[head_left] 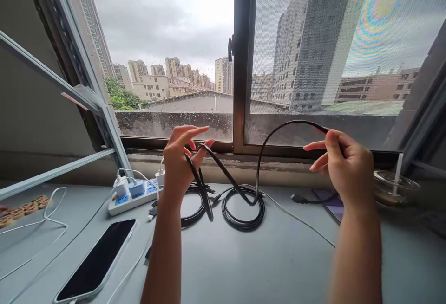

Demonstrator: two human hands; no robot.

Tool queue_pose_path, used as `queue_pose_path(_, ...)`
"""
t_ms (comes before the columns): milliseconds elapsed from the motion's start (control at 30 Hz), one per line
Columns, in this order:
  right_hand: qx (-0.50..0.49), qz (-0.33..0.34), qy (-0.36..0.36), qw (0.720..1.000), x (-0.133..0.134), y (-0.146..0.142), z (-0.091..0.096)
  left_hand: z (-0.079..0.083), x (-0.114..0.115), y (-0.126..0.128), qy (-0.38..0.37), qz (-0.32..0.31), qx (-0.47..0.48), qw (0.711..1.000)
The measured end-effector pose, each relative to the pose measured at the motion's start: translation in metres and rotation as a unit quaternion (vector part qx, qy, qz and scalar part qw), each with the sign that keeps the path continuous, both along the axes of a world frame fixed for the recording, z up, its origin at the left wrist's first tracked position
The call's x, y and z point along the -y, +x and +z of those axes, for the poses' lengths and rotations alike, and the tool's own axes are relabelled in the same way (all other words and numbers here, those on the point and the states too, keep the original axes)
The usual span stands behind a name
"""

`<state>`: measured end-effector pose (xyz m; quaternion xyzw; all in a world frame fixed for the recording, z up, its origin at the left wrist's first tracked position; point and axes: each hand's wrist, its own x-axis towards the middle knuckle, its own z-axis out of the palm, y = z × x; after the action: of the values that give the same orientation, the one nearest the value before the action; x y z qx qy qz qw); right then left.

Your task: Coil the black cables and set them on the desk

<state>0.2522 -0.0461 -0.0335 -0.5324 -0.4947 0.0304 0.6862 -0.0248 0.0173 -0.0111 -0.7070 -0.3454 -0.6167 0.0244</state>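
A black cable (pixel 299 122) runs between my two hands, dipping towards the table and then arching up on the right. My left hand (pixel 179 162) is raised at left centre, with loops of this cable hung between thumb and palm and its index finger stretched out. On the right, my right hand (pixel 350 164) pinches the cable between thumb and index finger, the other fingers loosely bent. Below them on the table lie a coiled black cable (pixel 242 224) and, partly behind the hanging loops, another black coil (pixel 191 220). A black plug (pixel 299 198) lies left of my right wrist.
A white power strip (pixel 134 204) with chargers stands at the left, behind a phone (pixel 99 257). White cords trail across the grey table (pixel 265 267). A lidded cup with a straw (pixel 397 185) and a flat purple item (pixel 329 207) are at right. A window borders the back.
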Motion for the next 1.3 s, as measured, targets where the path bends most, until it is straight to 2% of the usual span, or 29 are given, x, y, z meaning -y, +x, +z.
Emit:
queue_pose_path(67,-0.027,0.054,0.045,0.997,-0.001,-0.014,0.004,0.001,0.007,0.01,0.022,0.007,0.017,1.0)
queue_pose_path(133,-0.032,0.153,0.057,0.986,-0.001,-0.032,0.008,0.002,0.013,0.019,0.029,0.004,0.02,0.999)
queue_pose_path(233,0.018,0.266,0.024,0.963,-0.002,-0.059,0.011,0.0,0.02,0.031,0.023,-0.003,-0.004,1.0)
queue_pose_path(333,0.094,0.307,-0.023,0.947,-0.002,-0.076,0.01,-0.003,0.022,0.039,0.004,0.01,-0.038,0.999)
queue_pose_path(433,0.121,0.315,-0.044,0.94,-0.005,-0.08,0.006,-0.005,0.019,0.043,-0.013,0.032,-0.053,0.998)
queue_pose_path(533,0.103,0.3,-0.047,0.947,-0.009,-0.075,0.004,-0.005,0.015,0.043,-0.007,0.026,-0.067,0.997)
queue_pose_path(667,0.098,0.291,-0.047,0.951,-0.012,-0.071,0.004,-0.006,0.01,0.046,-0.012,-0.02,-0.065,0.998)
queue_pose_path(800,0.064,0.299,-0.019,0.952,-0.011,-0.076,0.005,-0.011,0.01,0.052,-0.057,-0.082,-0.063,0.993)
queue_pose_path(900,0.071,0.302,-0.012,0.951,-0.007,-0.079,0.006,-0.014,0.009,0.053,-0.089,-0.05,-0.056,0.993)
queue_pose_path(1033,0.161,0.36,-0.1,0.914,-0.001,-0.078,0.006,-0.018,0.004,0.051,-0.141,0.009,-0.094,0.986)
queue_pose_path(1133,0.23,0.299,-0.121,0.918,-0.003,-0.08,0.003,-0.021,0.002,0.053,-0.195,0.027,-0.121,0.973)
queue_pose_path(1200,0.259,0.256,-0.114,0.924,-0.007,-0.081,0.001,-0.021,0.004,0.055,-0.2,0.017,-0.11,0.974)
queue_pose_path(1300,0.257,0.259,-0.109,0.925,-0.009,-0.077,0.001,-0.018,0.008,0.056,-0.181,-0.008,-0.065,0.981)
